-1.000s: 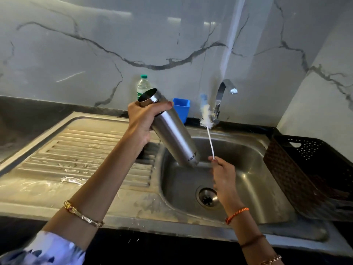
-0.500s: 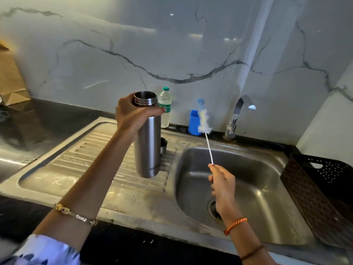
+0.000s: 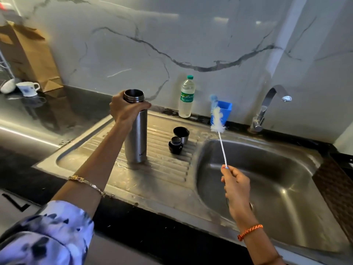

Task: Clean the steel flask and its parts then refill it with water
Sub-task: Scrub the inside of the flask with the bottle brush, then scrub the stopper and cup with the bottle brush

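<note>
The steel flask (image 3: 137, 138) stands upright with its mouth open on the ribbed drainboard (image 3: 107, 155). My left hand (image 3: 126, 111) grips it round the neck. To its right on the drainboard sit the steel cup lid (image 3: 182, 133) and the dark stopper (image 3: 175, 145), close together. My right hand (image 3: 236, 185) hovers over the sink basin (image 3: 271, 180) and pinches the lower end of a thin bottle brush (image 3: 217, 121), whose white bristles point up.
The tap (image 3: 267, 106) rises behind the basin. A plastic water bottle (image 3: 187, 97) and a blue holder (image 3: 224, 109) stand at the wall. A brown basket (image 3: 336, 190) sits at the right. A paper bag (image 3: 32, 54) and a cup (image 3: 28, 88) are far left on the dark counter.
My left hand carried the flask from its tilt over the basin to the left, turned it upright and set it on the drainboard. My right hand kept hold of the brush.
</note>
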